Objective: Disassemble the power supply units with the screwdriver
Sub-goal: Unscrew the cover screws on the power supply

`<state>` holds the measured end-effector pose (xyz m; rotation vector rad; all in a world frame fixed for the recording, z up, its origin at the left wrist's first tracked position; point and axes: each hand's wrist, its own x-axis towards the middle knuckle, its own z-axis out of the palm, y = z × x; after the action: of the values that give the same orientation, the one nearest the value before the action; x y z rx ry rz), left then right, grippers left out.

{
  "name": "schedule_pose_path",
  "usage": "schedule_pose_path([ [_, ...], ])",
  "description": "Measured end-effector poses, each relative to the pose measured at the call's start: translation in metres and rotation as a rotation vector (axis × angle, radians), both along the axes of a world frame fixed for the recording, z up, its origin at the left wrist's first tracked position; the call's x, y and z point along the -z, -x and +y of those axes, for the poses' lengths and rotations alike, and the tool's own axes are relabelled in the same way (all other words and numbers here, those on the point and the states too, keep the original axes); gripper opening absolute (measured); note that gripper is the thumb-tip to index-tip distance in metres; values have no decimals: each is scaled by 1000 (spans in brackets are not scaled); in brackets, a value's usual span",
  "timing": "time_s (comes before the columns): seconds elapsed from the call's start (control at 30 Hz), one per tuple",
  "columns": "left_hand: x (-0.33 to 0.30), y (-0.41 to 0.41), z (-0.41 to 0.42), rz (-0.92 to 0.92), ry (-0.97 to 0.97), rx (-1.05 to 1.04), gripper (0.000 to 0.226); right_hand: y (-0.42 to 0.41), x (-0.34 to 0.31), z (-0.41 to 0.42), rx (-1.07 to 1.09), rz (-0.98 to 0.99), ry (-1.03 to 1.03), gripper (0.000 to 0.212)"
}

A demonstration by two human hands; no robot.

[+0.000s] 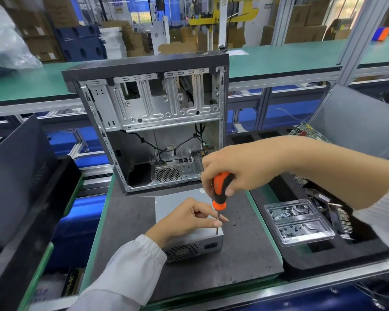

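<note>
Centre-low in frame, the PSU (189, 240) sits on the dark mat (126, 232). Right hand (231, 173) wraps the screwdriver (220, 189) handle, tip down at the near top corner. Left hand (189, 218) pinches the shaft, steadying. Unscrewing step, apparently; next, turn while staying upright.
</note>
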<state>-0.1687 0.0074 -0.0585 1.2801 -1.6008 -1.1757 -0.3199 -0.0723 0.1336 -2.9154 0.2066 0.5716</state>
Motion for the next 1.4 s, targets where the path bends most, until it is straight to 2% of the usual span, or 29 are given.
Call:
schedule_pose_path([
  [0.07, -1, 1, 0, 26, 16, 0, 6, 1, -1, -3, 44, -11, -20, 32],
  [0.2, -4, 3, -1, 1, 20, -17, 13, 1, 7, 3, 342, -67, 33, 64],
  [0.3, -8, 2, -2, -29, 17, 28, 14, -5, 19, 2, 280, -172, 305, 56],
  [0.33, -10, 2, -2, -42, 21, 39, 10, -5, 20, 0, 232, -185, 309, 49],
  [0.43, -16, 2, -6, -83, 27, 79, 23, 1, 7, -5, 100, -83, 50, 11],
  [0.5, -19, 4, -8, -99, 3, 110, 31, 5, 1, -7, 21, -12, -55, 22],
  [0.6, -23, 6, -8, -13, -50, 114, 20, 6, -1, -5, 2, -44, -92, 29],
  [0.67, -26, 6, -7, 69, -72, 103, 12, 6, 1, -4, 70, -89, -82, 40],
  [0.73, -28, 6, -7, 53, -78, 98, 12, 5, 1, -1, 219, -135, 22, 55],
  [0.83, -31, 5, -8, 5, -74, 107, 17, -1, 8, -1, 238, -133, 369, 51],
  [0.9, -33, 4, -8, 10, -71, 121, 14, -4, 13, 1, 198, -122, 337, 51],
  [1.0, -34, 4, -9, 23, -52, 77, 11, 1, 0, -3, 112, -3, 126, 18],
  [1.03, -34, 4, -10, 36, -51, 66, 14, 3, -7, -4, 86, 60, 74, 18],
  [1.13, -33, 5, -10, 78, -51, 74, 12, 5, -14, -3, 96, 108, -8, 41],
  [1.2, -33, 5, -10, 82, -49, 74, 7, 3, -9, 2, 211, 20, 103, 56],
  [1.27, -32, 5, -10, 61, -57, 67, 9, 1, -4, 8, 288, -41, 346, 60],
  [1.33, -31, 4, -9, 48, -65, 69, 14, 0, 2, 12, 268, -59, 419, 52],
  [1.4, -32, 5, -10, 36, -67, 65, 12, 1, -2, 13, 211, -11, 284, 27],
])
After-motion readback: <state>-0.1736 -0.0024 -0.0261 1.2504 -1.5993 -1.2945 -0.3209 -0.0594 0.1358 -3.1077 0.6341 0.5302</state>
